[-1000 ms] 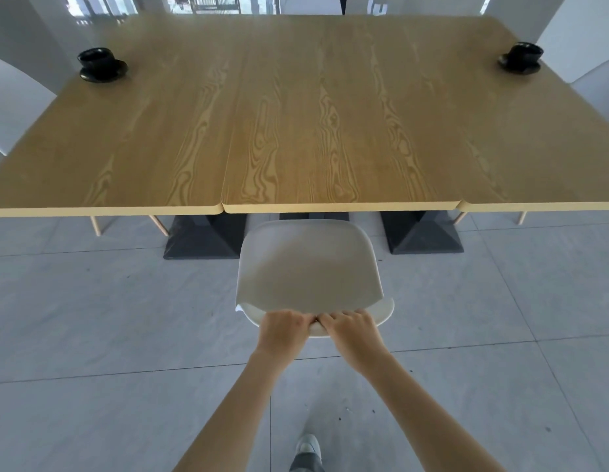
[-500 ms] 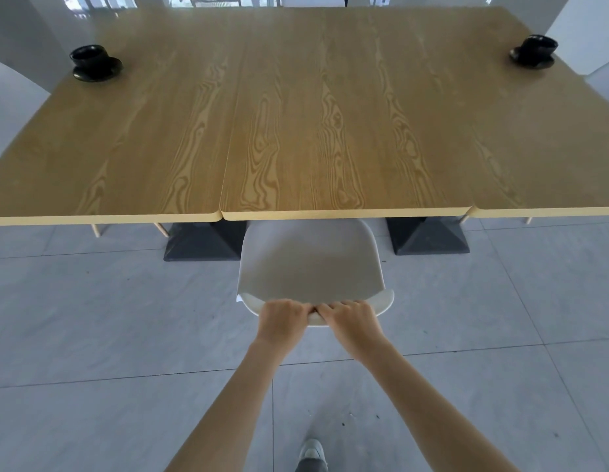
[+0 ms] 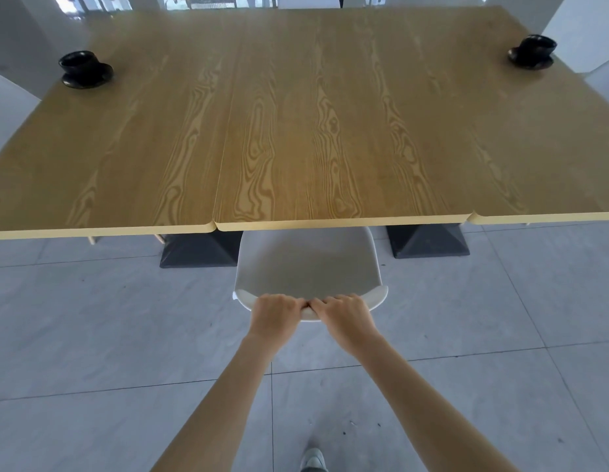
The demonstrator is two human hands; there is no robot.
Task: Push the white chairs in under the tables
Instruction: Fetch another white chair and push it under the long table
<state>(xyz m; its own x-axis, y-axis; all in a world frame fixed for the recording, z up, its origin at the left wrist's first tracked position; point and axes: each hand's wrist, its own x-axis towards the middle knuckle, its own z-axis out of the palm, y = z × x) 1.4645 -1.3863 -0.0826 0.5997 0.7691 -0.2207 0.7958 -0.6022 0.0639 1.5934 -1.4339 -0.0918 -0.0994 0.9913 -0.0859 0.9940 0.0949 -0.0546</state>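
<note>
Shoe: the toe of a pale shoe [image 3: 312, 460] shows at the bottom edge, on the grey tiled floor [image 3: 91, 335].
Hands: left hand [image 3: 275, 315] and right hand [image 3: 344, 316] sit side by side, knuckles nearly touching, both curled tight over the top edge of the chair's backrest.
Chair: the white chair [image 3: 306, 267] stands at the middle of the near side, its front part already hidden beneath the worktop's edge, backrest and rear of the seat still out.
Handling: the moulded shell looks stiff and light, likely to slide easily on smooth tile; the rim of the backrest seems the natural hold, and a centred grip should keep it from swivelling.
Risk: the shell sits between two dark pedestal bases [image 3: 200, 248]; a skewed push could knock one.
Worktop: the wood-grain worktop [image 3: 313, 131] is made of panels set edge to edge.
Far corners: a black cup on saucer [image 3: 86, 69] at left, another cup and saucer [image 3: 533, 51] at right.
</note>
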